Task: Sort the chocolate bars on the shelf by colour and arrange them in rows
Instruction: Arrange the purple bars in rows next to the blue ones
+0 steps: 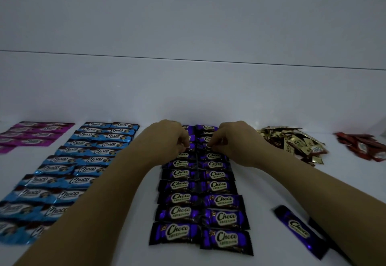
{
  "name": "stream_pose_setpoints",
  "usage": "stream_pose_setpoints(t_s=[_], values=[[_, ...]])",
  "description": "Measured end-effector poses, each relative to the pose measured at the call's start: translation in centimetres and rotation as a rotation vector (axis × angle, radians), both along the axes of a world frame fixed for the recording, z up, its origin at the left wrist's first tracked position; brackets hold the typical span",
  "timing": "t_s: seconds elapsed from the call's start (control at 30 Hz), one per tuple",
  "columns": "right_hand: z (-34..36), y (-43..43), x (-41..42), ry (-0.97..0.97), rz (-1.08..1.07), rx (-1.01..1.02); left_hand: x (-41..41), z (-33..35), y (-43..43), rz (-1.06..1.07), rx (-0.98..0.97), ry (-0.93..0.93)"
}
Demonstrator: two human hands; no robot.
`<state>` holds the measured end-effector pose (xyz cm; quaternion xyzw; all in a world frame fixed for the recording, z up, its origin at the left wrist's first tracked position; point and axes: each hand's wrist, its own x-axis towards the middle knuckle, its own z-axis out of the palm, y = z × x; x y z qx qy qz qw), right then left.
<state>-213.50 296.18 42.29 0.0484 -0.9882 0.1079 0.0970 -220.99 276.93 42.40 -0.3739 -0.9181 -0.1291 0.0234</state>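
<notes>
Purple "Choco" bars [198,201] lie in two side-by-side columns down the middle of the white shelf [208,98]. Both my hands reach to the far part of these columns. My left hand [169,138] has its fingers curled onto a purple bar in the left column. My right hand [229,140] pinches a purple bar in the right column. The bars under my fingers are mostly hidden. A loose purple bar [300,231] lies askew at the near right. Blue bars [69,167] form two columns on the left, and magenta bars [33,133] lie at the far left.
An unsorted heap of gold bars [296,142] sits right of my right hand. A heap of red bars [363,145] lies at the far right. The shelf's back wall [188,15] rises behind everything.
</notes>
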Motion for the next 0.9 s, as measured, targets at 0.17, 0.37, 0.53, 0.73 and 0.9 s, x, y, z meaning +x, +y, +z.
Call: stream_pose_setpoints(t_s=[0.17,0.37,0.53,0.73,0.9], values=[[0.7,-0.6,0.3,-0.042,0.067,0.228,0.2,0.0,0.3,0.011,-0.016,0.004],[0.6,-1.4,0.6,-0.037,0.121,0.497,0.7,0.3,0.4,0.036,-0.05,0.01],[3.1,-0.6,2.4,-0.084,0.012,0.372,2.7,0.9,1.3,-0.063,0.061,0.022],[7.0,3.2,8.0,-0.331,-0.021,0.152,7.7,2.1,4.1,-0.343,0.137,-0.081],[6.7,6.4,11.6,-0.58,-0.047,0.235,11.8,2.4,7.0,-0.585,-0.079,-0.172]])
